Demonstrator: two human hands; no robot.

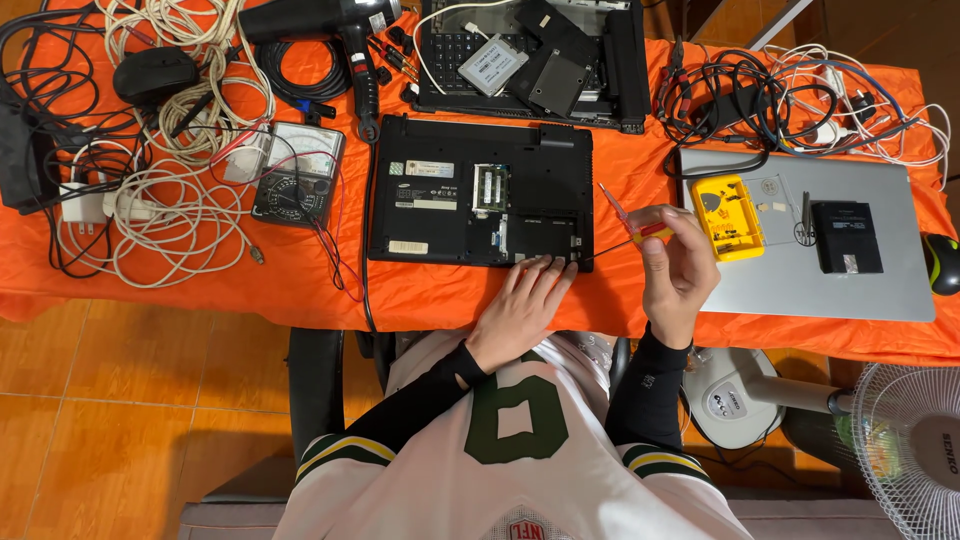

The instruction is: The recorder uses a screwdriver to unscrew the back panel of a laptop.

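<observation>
Left hand (522,310) spread flat, fingertips on the matte black upturned laptop (481,190), right hand (678,270) pinching a slim red-and-yellow screwdriver (628,233), orange-clothed table (300,280).

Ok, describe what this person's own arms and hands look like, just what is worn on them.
Both arms wear tight black long sleeves reaching the wrists: left sleeve, right sleeve. The right one carries a small pale mark near the cuff. Over them sits a white short-sleeved jersey with green and yellow stripes at the sleeve ends. The left hand and right hand are bare: no gloves, rings or watch visible.
</observation>
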